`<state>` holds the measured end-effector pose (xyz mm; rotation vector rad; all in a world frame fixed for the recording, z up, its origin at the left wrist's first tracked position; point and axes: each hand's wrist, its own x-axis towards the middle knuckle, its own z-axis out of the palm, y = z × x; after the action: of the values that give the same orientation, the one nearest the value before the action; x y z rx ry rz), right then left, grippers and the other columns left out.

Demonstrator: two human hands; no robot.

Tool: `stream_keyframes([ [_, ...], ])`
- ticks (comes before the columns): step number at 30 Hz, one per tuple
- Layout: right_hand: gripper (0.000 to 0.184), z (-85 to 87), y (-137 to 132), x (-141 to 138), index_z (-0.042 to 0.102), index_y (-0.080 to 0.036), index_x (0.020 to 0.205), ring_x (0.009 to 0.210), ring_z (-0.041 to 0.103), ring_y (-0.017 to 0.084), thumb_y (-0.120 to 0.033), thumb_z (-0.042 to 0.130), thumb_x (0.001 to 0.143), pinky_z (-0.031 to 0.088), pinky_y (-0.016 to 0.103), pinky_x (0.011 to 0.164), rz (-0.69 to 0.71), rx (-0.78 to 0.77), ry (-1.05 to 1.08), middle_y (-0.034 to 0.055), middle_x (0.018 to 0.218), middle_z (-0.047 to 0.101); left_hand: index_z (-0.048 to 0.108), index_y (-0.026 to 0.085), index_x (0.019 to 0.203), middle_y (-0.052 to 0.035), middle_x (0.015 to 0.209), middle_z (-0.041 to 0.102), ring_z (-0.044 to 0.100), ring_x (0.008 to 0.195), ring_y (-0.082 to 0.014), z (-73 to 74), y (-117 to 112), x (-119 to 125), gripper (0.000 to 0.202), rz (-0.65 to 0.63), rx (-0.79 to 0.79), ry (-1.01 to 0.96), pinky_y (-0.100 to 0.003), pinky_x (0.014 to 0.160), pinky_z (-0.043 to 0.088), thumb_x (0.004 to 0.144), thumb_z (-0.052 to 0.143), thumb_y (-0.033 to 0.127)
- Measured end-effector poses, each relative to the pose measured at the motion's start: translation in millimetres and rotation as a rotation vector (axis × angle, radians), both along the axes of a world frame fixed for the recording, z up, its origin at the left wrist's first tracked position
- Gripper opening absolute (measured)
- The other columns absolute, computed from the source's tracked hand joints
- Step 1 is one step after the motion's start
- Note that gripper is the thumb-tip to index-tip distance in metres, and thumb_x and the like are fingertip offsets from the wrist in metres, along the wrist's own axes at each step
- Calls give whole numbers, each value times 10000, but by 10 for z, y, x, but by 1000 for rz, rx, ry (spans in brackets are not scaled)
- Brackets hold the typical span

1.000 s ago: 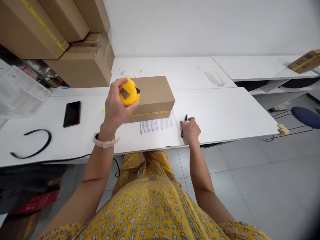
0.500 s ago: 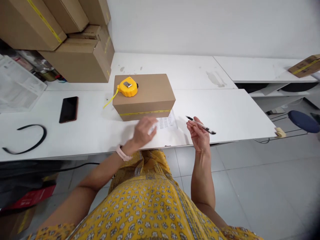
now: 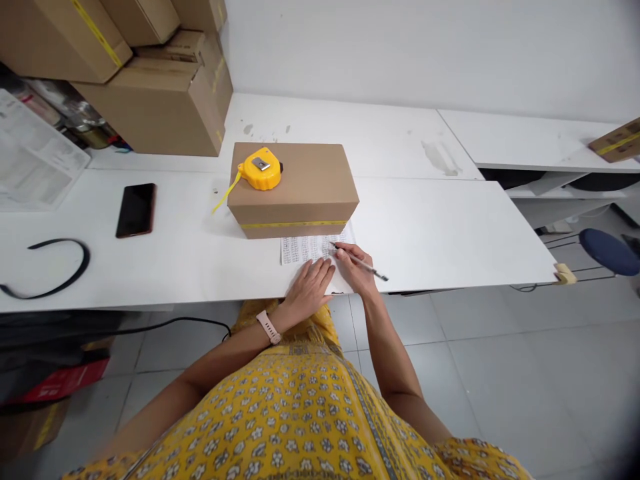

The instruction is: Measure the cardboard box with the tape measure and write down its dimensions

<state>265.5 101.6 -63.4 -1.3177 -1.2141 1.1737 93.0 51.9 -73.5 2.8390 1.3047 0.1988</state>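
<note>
My right hand [image 3: 357, 268] grips a pen [image 3: 361, 263] with its tip on a printed sheet of paper [image 3: 310, 248] at the table's near edge. My left hand [image 3: 309, 288] lies flat and open on the lower part of that sheet, fingers stretched out. Just behind the sheet stands a brown cardboard box [image 3: 300, 187] with a yellow tape line along its front. A yellow tape measure [image 3: 261, 170] rests on the box's top left, its tape end hanging over the left side.
A black phone [image 3: 136, 209] and a curved black band [image 3: 47, 267] lie on the white table [image 3: 440, 227] to the left. Stacked cardboard boxes [image 3: 160, 100] stand at the back left, with newspapers [image 3: 30, 160] beside them. A blue stool [image 3: 611, 250] is at the right.
My left hand set the tape measure on the box, then came down flat onto the paper. My right hand picked up the pen from the table and brought its tip to the sheet.
</note>
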Motion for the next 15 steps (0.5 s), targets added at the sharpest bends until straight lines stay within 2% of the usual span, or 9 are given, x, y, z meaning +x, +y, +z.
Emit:
stream_keyframes([
  [2, 404, -33, 37, -7, 626, -214, 763, 723, 560, 157, -607, 706, 810, 467, 310, 719, -66, 24, -44, 3, 733, 631, 389, 39, 1539, -205, 1602, 407, 358, 1499, -340, 8, -12, 2, 678, -1, 4, -3, -527, 1269, 230, 1003, 533, 430],
  [3, 411, -45, 48, -7, 585, -215, 729, 694, 525, 143, -600, 678, 837, 450, 298, 693, -91, 41, -54, -11, 703, 591, 392, 40, 1538, -204, 1599, 412, 370, 1491, -337, 13, -14, 1, 674, -1, 0, -6, -525, 1267, 237, 1003, 537, 422],
  [5, 375, -58, 57, -5, 567, -220, 789, 684, 497, 131, -577, 651, 867, 433, 282, 673, -102, 59, -63, -25, 715, 563, 399, 45, 1535, -203, 1592, 424, 382, 1482, -334, 21, -10, -1, 667, 0, -15, -19, -523, 1263, 250, 997, 551, 409],
  [8, 353, -62, 54, 4, 586, -226, 946, 709, 528, 132, -552, 679, 847, 446, 278, 683, -71, 48, -72, -19, 793, 599, 396, 76, 1543, -188, 1597, 420, 380, 1482, -335, 24, 2, -2, 665, 5, -40, -47, -533, 1254, 266, 985, 571, 392],
  [10, 342, -65, 50, 6, 570, -225, 892, 683, 523, 130, -542, 684, 837, 441, 278, 669, -83, 42, -89, -24, 757, 589, 390, 92, 1549, -181, 1605, 410, 378, 1481, -339, 26, 5, 0, 667, 5, -50, -53, -542, 1249, 270, 981, 578, 386],
  [13, 355, -65, 41, 1, 471, -234, 719, 601, 431, 116, -508, 653, 853, 381, 269, 602, -135, 60, -148, -58, 621, 471, 397, 79, 1543, -183, 1608, 404, 374, 1479, -340, 43, 1, 1, 659, 3, -45, -41, -535, 1252, 260, 987, 571, 387],
  [15, 366, -62, 34, -5, 422, -238, 669, 580, 383, 111, -468, 636, 859, 338, 268, 574, -135, 71, -186, -69, 583, 409, 397, 63, 1540, -187, 1607, 404, 373, 1475, -340, 59, -3, 0, 659, 3, -33, -24, -528, 1253, 260, 993, 561, 391],
])
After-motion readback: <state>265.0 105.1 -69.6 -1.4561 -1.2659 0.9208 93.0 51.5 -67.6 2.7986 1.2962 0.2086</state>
